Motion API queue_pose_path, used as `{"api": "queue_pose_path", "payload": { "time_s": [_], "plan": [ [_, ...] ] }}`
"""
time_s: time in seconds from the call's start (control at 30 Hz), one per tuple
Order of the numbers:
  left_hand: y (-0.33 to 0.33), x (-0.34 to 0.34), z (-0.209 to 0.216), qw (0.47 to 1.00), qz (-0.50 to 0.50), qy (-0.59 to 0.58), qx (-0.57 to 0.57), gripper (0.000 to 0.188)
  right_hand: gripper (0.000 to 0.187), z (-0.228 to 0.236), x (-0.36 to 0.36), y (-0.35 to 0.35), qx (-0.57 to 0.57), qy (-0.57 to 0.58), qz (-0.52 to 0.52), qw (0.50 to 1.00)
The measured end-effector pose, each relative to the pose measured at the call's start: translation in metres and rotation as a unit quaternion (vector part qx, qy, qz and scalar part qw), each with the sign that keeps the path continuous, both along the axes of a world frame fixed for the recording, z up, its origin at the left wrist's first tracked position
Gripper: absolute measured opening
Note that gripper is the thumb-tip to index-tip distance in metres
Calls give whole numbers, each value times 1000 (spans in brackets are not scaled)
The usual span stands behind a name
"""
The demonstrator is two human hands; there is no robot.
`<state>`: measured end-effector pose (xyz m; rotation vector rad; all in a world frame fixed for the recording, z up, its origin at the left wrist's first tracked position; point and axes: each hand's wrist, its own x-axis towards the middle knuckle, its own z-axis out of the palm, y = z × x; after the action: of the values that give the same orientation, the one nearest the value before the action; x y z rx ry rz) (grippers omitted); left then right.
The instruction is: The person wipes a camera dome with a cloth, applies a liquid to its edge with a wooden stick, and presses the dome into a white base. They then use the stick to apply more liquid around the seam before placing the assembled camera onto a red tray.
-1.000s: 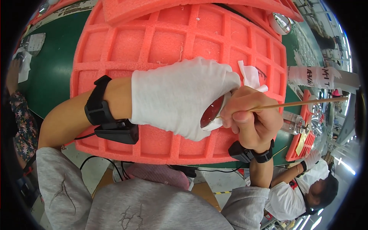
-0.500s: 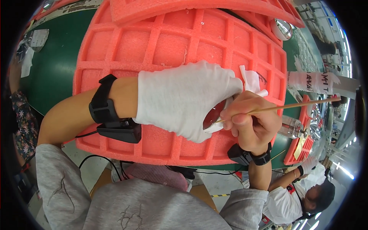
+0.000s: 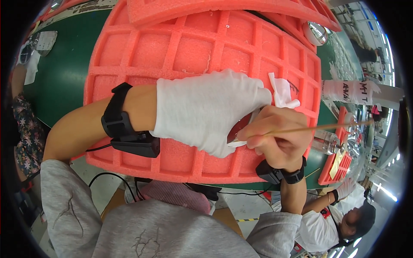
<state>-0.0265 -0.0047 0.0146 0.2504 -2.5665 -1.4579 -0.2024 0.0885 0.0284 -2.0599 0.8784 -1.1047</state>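
Note:
My left hand (image 3: 211,112), in a white glove, is curled around a shiny curved part (image 3: 239,127). Most of that part is hidden by my fingers; its glossy surface looks dark red and a pale edge shows below. Bare, my right hand (image 3: 282,136) pinches a thin wooden stick (image 3: 320,127) like a pen. The stick's lower tip is at the shiny part's surface, and its long end slants out to the right, blurred by motion. Both hands are above a pink foam tray (image 3: 148,49) with square compartments.
A crumpled white cloth (image 3: 282,92) lies on the tray beyond my right hand. More pink foam (image 3: 180,13) and a chrome dome (image 3: 316,33) are at the far side. A clear bottle (image 3: 325,142) stands right, on the green table (image 3: 64,64). A co-worker (image 3: 327,223) sits at lower right.
My right hand has shifted slightly and turned, and the stick's outer end has dropped to a flatter slant. My left hand stays nearly still around the shiny part.

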Motion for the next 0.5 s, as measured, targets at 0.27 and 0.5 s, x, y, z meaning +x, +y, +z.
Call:
{"api": "queue_pose_path", "payload": {
  "time_s": [0.27,0.5],
  "plan": [
    [-1,1,-1,1000,3,-2,17,37,20,-7,7,12,105,-157,-81,979],
    [-3,2,-4,1000,3,24,18,40,23,0,8,8,28,-49,-80,995]
  ]
}}
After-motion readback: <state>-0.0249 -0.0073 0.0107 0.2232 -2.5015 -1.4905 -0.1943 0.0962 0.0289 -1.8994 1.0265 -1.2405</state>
